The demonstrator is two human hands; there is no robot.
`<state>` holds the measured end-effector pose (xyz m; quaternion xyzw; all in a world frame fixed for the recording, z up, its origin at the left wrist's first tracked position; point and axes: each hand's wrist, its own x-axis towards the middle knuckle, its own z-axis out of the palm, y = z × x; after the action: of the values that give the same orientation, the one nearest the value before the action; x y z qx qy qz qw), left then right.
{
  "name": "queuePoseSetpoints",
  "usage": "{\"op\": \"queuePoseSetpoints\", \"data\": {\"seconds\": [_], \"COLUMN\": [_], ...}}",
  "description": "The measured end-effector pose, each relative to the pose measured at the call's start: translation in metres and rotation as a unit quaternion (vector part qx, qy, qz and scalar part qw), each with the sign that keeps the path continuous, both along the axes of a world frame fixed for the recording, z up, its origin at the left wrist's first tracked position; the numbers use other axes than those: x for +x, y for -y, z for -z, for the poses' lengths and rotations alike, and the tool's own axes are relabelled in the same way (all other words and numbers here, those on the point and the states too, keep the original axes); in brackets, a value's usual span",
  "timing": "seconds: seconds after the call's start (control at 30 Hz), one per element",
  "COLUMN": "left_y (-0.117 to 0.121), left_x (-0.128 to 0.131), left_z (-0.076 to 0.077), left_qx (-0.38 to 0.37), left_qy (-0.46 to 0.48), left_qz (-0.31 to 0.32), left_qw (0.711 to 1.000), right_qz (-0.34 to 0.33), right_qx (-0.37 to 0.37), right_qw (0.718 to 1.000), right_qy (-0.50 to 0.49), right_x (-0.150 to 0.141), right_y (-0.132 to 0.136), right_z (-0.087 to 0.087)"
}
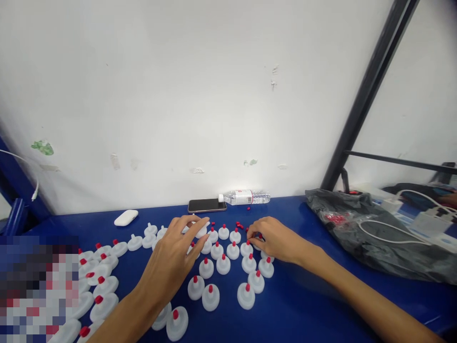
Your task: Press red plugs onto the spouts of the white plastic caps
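Several white plastic caps with red tips (217,250) stand in rows on the blue table (293,305). My left hand (174,259) reaches over them, its fingers curled around a white cap at the back of the rows. My right hand (273,240) rests at the right end of the rows, fingertips pinched together over a red tip on a cap. A few loose red tips (238,225) lie just behind the caps.
More capped pieces (103,281) lie loosely at the left. A phone (207,205), a lying water bottle (244,196) and a white earbud case (126,217) sit by the wall. A dark plastic bag (371,233) with cables fills the right side.
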<state>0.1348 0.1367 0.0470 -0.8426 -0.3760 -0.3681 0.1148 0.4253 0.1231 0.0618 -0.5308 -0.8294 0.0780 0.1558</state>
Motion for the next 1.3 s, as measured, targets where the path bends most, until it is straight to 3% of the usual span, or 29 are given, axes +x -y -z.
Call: {"op": "queuePoseSetpoints", "data": {"seconds": [0.27,0.4,0.53,0.67,0.8,1.03,1.3], "left_y": [0.002,0.003,0.008,0.019,0.027,0.028,0.033], "left_x": [0.003,0.002,0.004,0.012,0.018,0.017,0.018], "left_z": [-0.001,0.000,-0.001,-0.007,-0.012,-0.013,-0.014], "left_qx": [0.030,0.053,0.089,0.107,0.118,0.120,0.136], "left_qy": [-0.031,-0.030,-0.021,-0.006,0.009,0.006,0.000], "left_qz": [0.021,0.035,0.072,0.103,0.118,0.099,0.106], "left_qw": [0.999,0.998,0.993,0.989,0.986,0.988,0.985], "right_qz": [-0.032,-0.018,-0.015,-0.070,-0.121,-0.110,-0.089], "right_qx": [0.008,0.057,0.094,0.108,0.104,0.103,0.119], "right_qw": [0.998,0.991,0.955,0.907,0.893,0.862,0.887], "right_qy": [-0.058,-0.121,-0.279,-0.400,-0.421,-0.484,-0.438], "right_x": [-0.001,-0.004,-0.020,-0.040,-0.048,-0.049,-0.052], "right_y": [-0.007,-0.002,0.015,0.033,0.039,0.040,0.042], "right_z": [0.011,0.000,-0.016,-0.015,-0.007,-0.006,-0.004]}}
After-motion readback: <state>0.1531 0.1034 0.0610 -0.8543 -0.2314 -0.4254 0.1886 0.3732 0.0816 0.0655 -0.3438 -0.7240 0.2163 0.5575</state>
